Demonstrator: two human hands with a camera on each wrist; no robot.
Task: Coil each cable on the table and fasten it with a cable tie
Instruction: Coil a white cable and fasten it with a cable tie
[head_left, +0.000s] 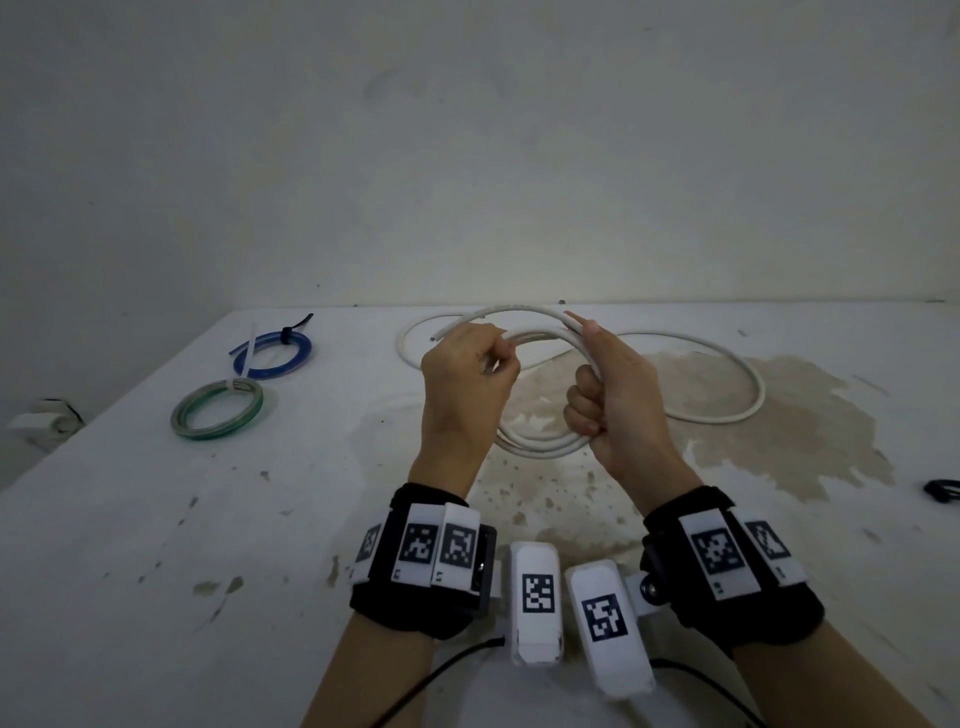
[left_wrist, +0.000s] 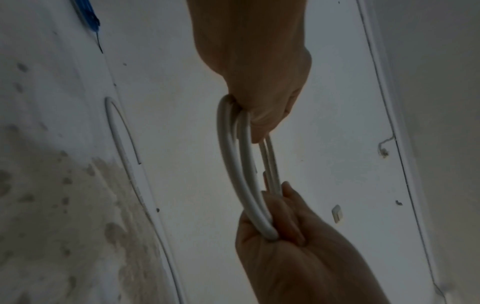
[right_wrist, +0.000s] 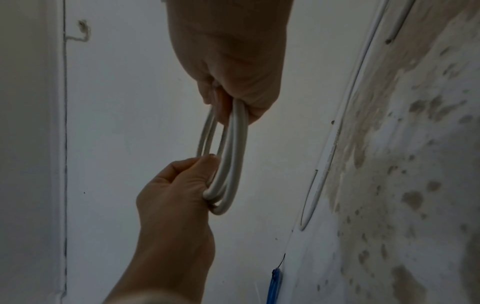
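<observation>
Both wrists carry black straps with white marker blocks at the near edge of the table (head_left: 156, 519), and just beyond them the two hands hold a partly wound white cable (head_left: 540, 447) above the stained top. My left hand (head_left: 465, 387) pinches the stacked turns on one side, fingers curled round them; my right hand (head_left: 610, 400) is fisted round the opposite side of the same loops. From the wrist views the turns run taut between the two grips. A long tail of the same cable lies slack on the table behind, sweeping out to the right.

To do this step well, I judge one hand should keep the bundle clamped while the other draws in the tail, laying each new turn flat beside the others and matching their size. Let the cable roll rather than twist.

Off to the left lie a blue coil (head_left: 272, 353) and a green coil (head_left: 218, 409), both already tied.
</observation>
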